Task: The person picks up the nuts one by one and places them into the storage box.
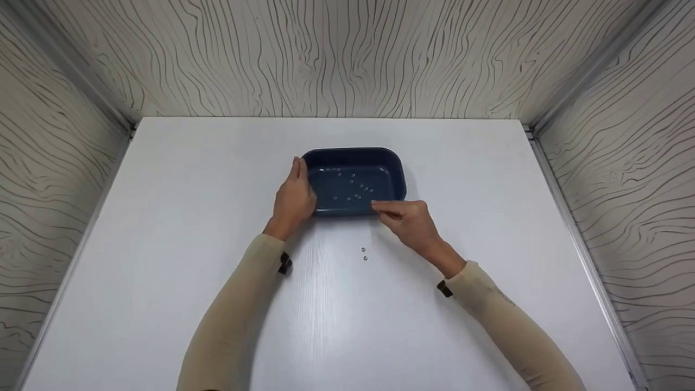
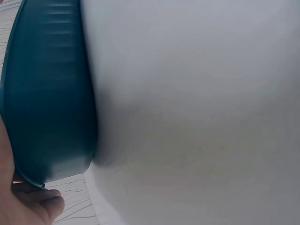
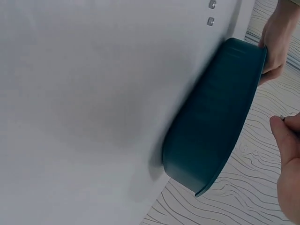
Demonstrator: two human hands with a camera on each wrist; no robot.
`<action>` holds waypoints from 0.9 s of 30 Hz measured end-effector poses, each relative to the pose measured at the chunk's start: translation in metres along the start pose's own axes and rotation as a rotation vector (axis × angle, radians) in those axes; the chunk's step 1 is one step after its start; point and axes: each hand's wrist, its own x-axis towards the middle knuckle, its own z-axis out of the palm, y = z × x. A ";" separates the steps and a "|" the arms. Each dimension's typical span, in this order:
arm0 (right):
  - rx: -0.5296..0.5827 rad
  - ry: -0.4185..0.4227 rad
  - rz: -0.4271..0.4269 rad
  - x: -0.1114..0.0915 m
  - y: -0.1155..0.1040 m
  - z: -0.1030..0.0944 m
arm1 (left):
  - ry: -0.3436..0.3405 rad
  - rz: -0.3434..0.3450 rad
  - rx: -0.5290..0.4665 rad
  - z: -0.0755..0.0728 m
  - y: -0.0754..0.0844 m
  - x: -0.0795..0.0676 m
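Observation:
A dark blue-green rectangular plastic basin point(image 1: 353, 209) with rounded corners rests on the white table, several small metal nuts point(image 1: 361, 186) scattered over its floor. My left hand point(image 1: 294, 200) grips the basin's left end by the rim. Over the near right part of the rim, my right hand point(image 1: 408, 222) pinches a tiny metal nut point(image 3: 282, 117) between thumb and index finger; most of the nut is hidden by the fingertips. Two more nuts point(image 3: 211, 21) lie on the table in front of the basin, one behind the other.
The white table point(image 1: 163, 244) extends around the basin on all sides. Wood-grain patterned panels point(image 1: 347, 60) stand behind it and at both sides, with metal profiles point(image 1: 586, 239) along the side edges. Each sleeve carries a small black device point(image 1: 444, 289) at the wrist.

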 end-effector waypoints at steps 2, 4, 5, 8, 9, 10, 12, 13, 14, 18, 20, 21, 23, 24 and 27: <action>0.093 0.020 0.105 0.005 -0.002 -0.001 | 0.000 0.001 0.002 0.000 0.000 0.000; 0.198 0.046 0.208 0.010 -0.002 -0.002 | 0.003 0.005 0.004 0.000 0.000 0.000; 0.255 0.061 0.259 0.013 -0.002 -0.002 | 0.005 0.007 0.004 0.000 0.000 0.000; 0.431 0.110 0.391 0.021 0.001 -0.002 | 0.005 0.010 0.002 -0.001 0.001 0.000; 0.478 0.122 0.421 0.023 0.002 -0.003 | 0.002 0.009 0.005 -0.001 0.001 0.000; 0.518 0.131 0.447 0.026 0.004 -0.003 | 0.000 0.007 0.010 -0.001 0.001 0.000; 0.583 0.154 0.485 0.031 0.007 -0.004 | -0.012 0.002 0.015 -0.001 0.001 0.000; 0.596 0.164 0.499 0.034 0.009 -0.005 | -0.016 -0.002 0.017 -0.002 0.002 0.000; 0.604 0.177 0.506 0.037 0.012 -0.006 | -0.017 -0.005 0.023 -0.002 0.002 0.001; 0.625 0.247 0.547 0.047 0.023 -0.009 | -0.019 -0.011 0.021 -0.002 0.002 0.001; 0.649 0.282 0.570 0.052 0.027 -0.010 | -0.018 -0.011 0.017 -0.001 0.002 0.001; 0.672 0.296 0.585 0.054 0.029 -0.010 | -0.018 -0.011 0.013 -0.001 0.002 0.001; 0.711 0.315 0.610 0.059 0.032 -0.010 | -0.016 -0.011 0.007 -0.001 0.001 0.000; 0.733 0.321 0.622 0.062 0.033 -0.010 | -0.015 -0.011 0.006 -0.001 0.001 0.000; 0.772 0.328 0.665 0.070 0.034 -0.009 | -0.014 -0.010 0.000 -0.001 0.001 -0.001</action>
